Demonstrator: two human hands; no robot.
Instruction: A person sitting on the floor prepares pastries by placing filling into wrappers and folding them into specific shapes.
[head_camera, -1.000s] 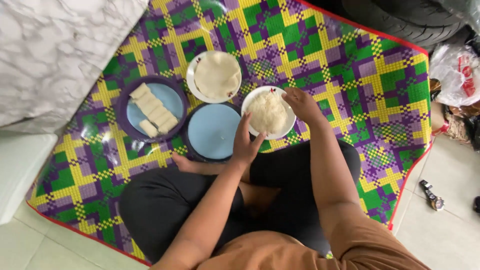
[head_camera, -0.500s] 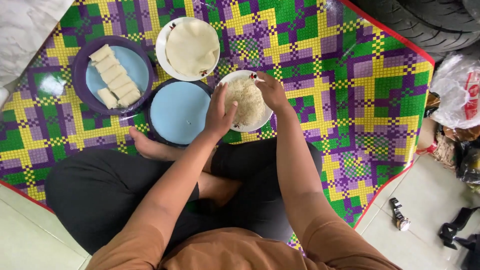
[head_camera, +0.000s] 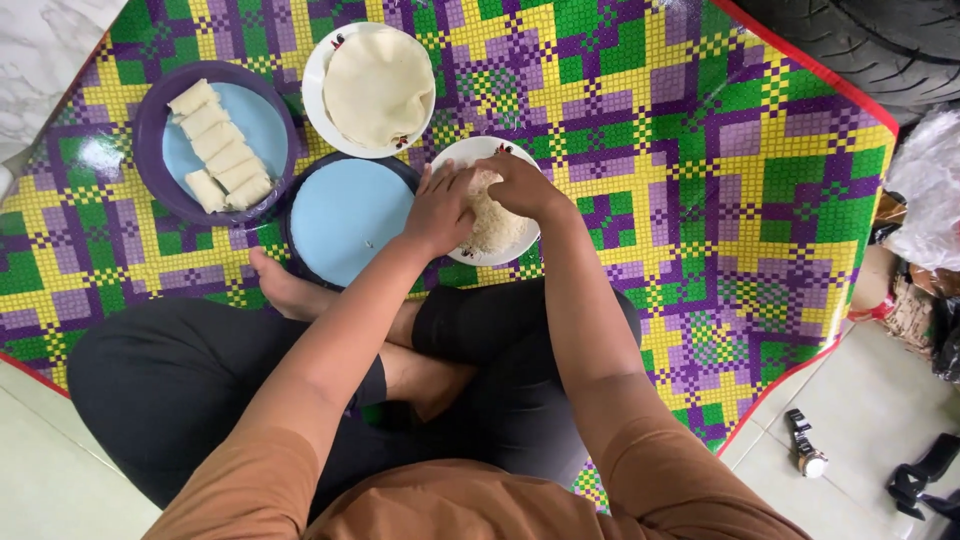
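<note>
I sit cross-legged on a woven mat of green, yellow and purple. My left hand and my right hand both rest in a white bowl of pale shredded filling, fingers bent into it. An empty blue plate with a dark rim lies just left of the bowl. Behind it stands a white plate stacked with thin round wrappers. At the far left a purple-rimmed blue plate carries several rolled pieces.
A black tyre lies beyond the mat's red far edge. Plastic bags and clutter sit at the right. A wristwatch lies on the pale floor tiles. A marbled surface is at the top left.
The view has shifted, so the plates sit further left in frame. Both hands have closed in over the filling in the white bowl.
</note>
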